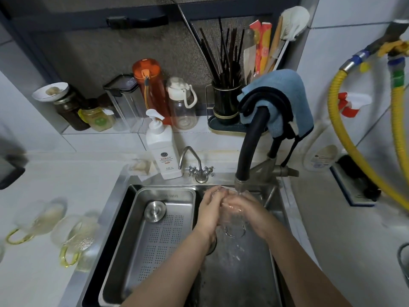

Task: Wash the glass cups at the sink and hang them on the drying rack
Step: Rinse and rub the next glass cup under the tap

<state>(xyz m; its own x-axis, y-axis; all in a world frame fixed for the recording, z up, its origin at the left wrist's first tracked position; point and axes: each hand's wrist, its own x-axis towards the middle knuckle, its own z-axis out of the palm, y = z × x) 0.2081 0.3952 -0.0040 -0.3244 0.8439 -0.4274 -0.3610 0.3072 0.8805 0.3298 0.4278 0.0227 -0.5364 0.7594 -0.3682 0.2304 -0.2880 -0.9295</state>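
Under the black faucet (pixel 247 149), over the steel sink (pixel 234 273), both hands were together around a clear glass cup (pixel 232 216) held in the running water. The left hand (pixel 210 209) curled over the cup's left side and rim; the right hand (pixel 247 207) cupped it from the right, fingers wrapped around the glass. A perforated steel tray (pixel 155 235) sat in the sink just left of the hands. Two more yellow-handled glass cups (pixel 73 238) lay on the white desk (pixel 44 284), well apart from the sink. A white soap bottle (pixel 161 147) stood behind the basin.
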